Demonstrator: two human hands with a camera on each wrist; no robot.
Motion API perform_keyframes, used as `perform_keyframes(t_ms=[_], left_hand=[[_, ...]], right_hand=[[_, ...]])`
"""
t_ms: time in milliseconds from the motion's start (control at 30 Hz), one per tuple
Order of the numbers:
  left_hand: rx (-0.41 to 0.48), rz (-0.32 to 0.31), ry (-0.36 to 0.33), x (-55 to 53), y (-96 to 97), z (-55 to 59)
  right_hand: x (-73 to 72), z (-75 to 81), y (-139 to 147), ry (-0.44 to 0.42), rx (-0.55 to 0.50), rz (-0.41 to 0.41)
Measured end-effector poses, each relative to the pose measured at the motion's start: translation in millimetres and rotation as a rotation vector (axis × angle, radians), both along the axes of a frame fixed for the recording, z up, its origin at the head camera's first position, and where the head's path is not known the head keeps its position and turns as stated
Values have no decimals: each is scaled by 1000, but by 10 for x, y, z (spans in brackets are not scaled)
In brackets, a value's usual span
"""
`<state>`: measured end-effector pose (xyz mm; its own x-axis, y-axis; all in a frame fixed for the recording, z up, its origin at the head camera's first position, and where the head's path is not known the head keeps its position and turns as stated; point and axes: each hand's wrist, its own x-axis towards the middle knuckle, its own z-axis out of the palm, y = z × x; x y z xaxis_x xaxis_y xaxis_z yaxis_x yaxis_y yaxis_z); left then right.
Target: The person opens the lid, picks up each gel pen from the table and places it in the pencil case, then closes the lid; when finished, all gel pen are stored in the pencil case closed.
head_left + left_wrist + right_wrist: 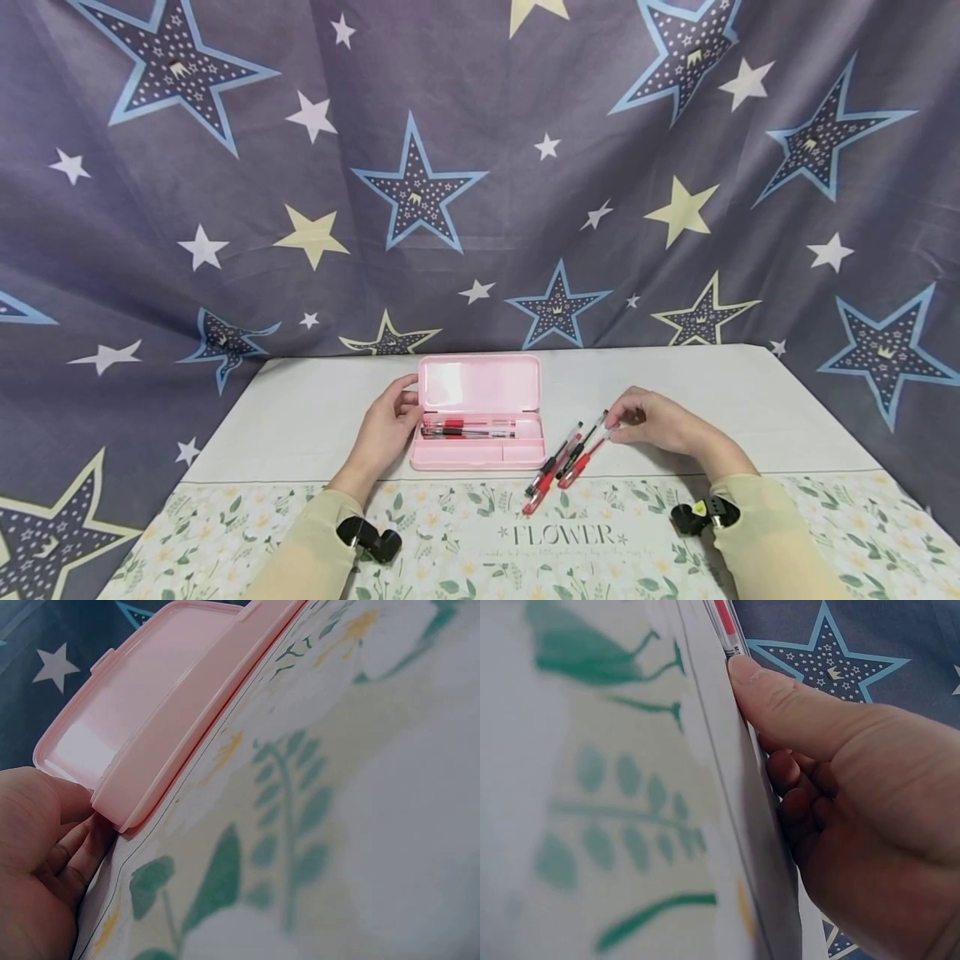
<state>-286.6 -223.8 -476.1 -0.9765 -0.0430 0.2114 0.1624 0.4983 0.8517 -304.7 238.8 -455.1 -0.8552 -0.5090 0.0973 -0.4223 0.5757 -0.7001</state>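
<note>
A pink pencil case (pixel 478 454) lies with its lid (pixel 480 383) raised. Inside its rear compartment are red and black pens (pixel 465 432). My left hand (pixel 386 429) holds the case at its left side; in the left wrist view the thumb meets the corner of the case (pixel 161 750) and the other fingers curl beside it. To the right of the case, several black and red gel pens (pixel 553 462) lie in a slanted bunch. My right hand (pixel 652 421) pinches the far end of a red pen (pixel 585 463) between thumb and fingers.
The table is covered by a white and floral cloth (pixel 420 542) with the word FLOWER near the front. A dark star-patterned curtain (pixel 450 292) hangs right behind the table. Black wrist cameras (pixel 369 540) are strapped over both sleeves.
</note>
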Motion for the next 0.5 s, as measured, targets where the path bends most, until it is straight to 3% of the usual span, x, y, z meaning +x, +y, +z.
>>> perform_keyframes(t_ms=[333, 500], left_hand=[[-5, 4, 4, 1, 9, 6], [-4, 6, 2, 0, 6, 4]], right_hand=[[-3, 10, 69, -30, -46, 61], [-6, -2, 134, -95, -98, 71]])
